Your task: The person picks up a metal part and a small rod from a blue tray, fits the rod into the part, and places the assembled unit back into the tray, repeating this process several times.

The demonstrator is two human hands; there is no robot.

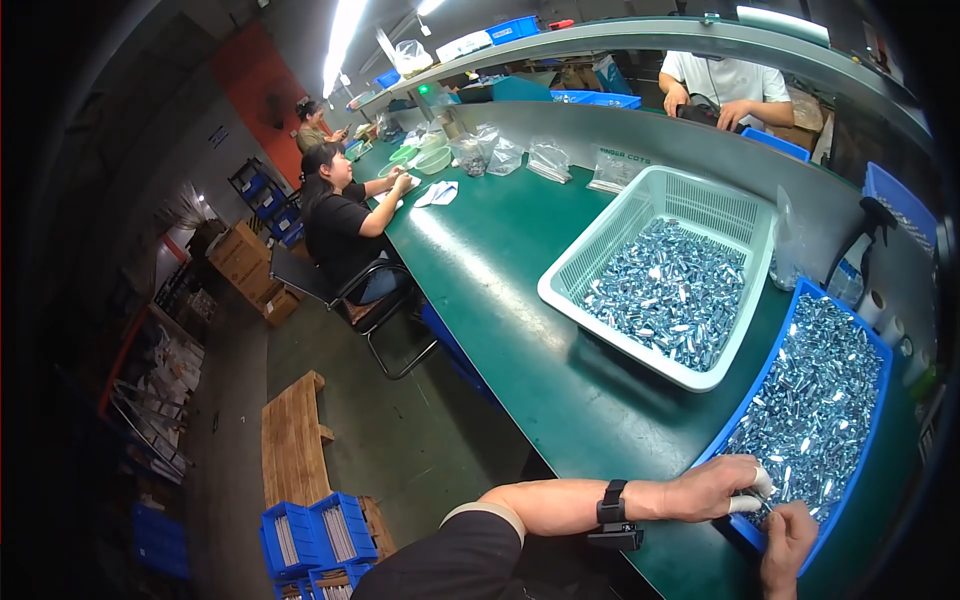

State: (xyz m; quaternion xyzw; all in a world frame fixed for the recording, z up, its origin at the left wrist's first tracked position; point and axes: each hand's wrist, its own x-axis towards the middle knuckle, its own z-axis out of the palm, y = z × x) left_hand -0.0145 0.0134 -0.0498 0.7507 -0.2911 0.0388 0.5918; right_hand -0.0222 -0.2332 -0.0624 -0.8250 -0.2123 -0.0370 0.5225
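Note:
My left hand (712,488) reaches over the near edge of a blue bin (884,400), white finger cots on its fingertips and a black strap on the wrist. Its fingers are bent together in a pinch. Close against it is my right hand (792,548), thumb and finger also closed, over the same corner. Whatever lies between the fingertips is too small to make out. Small shiny metal parts (815,385) fill the bin. Beyond it on the left, a pale green plastic basket (565,285) holds a heap of similar small metal parts (670,290).
The green table (470,290) runs away to the far left, with clear plastic bags (548,160) along its divider. A spray bottle (850,262) stands behind the bin. One person (345,215) sits along the table; another (735,90) works across it. Blue bins (340,530) stand low at left.

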